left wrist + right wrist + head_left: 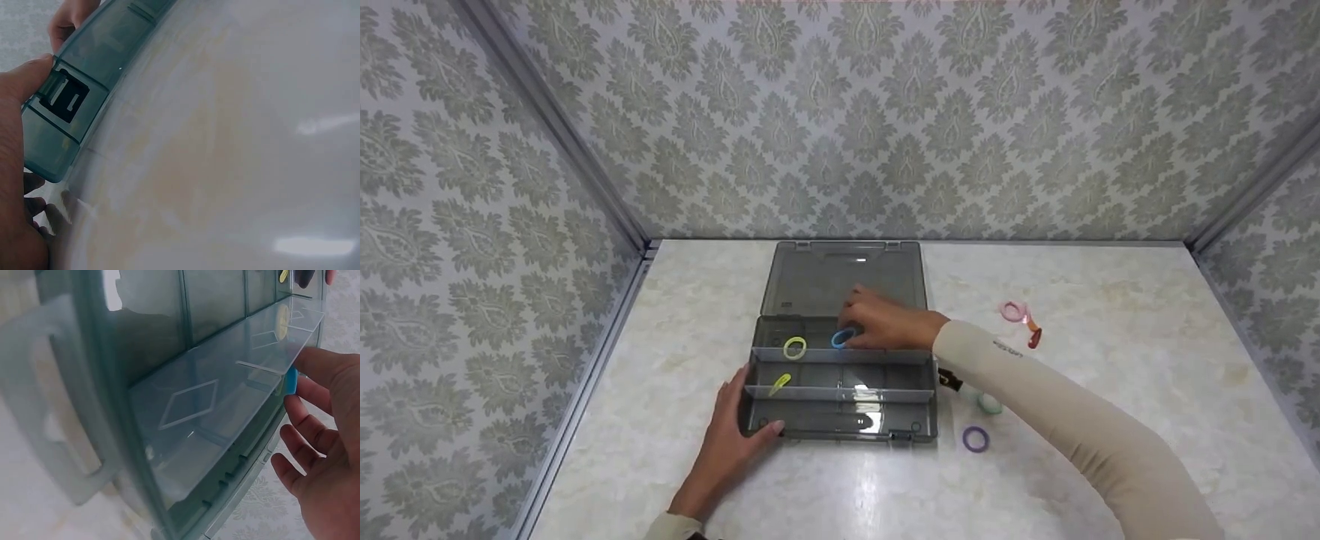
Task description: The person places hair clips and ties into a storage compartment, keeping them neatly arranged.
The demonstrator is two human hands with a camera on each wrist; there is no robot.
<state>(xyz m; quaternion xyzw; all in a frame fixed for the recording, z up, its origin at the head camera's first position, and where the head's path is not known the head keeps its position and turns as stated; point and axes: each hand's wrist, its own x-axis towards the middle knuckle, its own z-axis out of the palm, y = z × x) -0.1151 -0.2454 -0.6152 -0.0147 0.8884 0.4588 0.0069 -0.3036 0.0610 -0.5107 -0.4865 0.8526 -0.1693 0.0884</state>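
Observation:
A smoky grey divided box [840,428] lies on the table, its lid [825,277] folded back behind it. My left hand [733,429] grips the front left corner, thumb over the front edge and fingers along the side. Over the back compartment, my right hand [885,321] pinches a blue hair tie [842,338] between thumb and index finger. In the right wrist view the blue hair tie [291,381] shows close beside the clear divider [225,382]. A yellow hair tie [795,348] is in the back compartment, a yellow snap hair clip [781,384] in the middle one.
To the right of the box, a purple hair tie [976,439], a pale green hair tie [990,404] and a dark brown item [950,379] lie near my right forearm. Farther back are a pink hair tie [1012,311] and an orange-red clip [1034,335]. Patterned walls enclose the table.

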